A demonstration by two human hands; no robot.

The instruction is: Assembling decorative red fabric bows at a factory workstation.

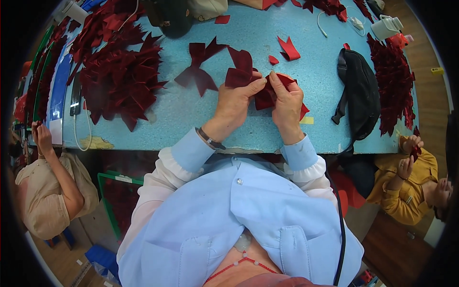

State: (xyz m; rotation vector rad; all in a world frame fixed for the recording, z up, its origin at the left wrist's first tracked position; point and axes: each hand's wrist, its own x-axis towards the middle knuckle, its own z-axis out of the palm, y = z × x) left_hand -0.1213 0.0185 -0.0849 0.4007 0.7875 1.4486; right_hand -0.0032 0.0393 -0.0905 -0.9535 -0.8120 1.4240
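Between my two hands is a dark red velvet bow (242, 63), held above the near part of the blue table. My left hand (234, 103) pinches it at the middle, thumb on top. Close beside it, my right hand (287, 101) grips the bow's other side between thumb and fingers, and brighter red fabric shows behind those fingers. The fingertips hide the bow's centre. Just left of my hands a second dark red bow (197, 67) lies flat. Beyond my right hand are a red ribbon piece (289, 49) with notched ends and a small red scrap (273, 60).
A large heap of dark red bows (122, 76) covers the table's left side. On the right lie a black waist bag (361, 95) and another heap of bows (393, 86). A dark container (168, 16) stands at the back. Co-workers sit at both sides.
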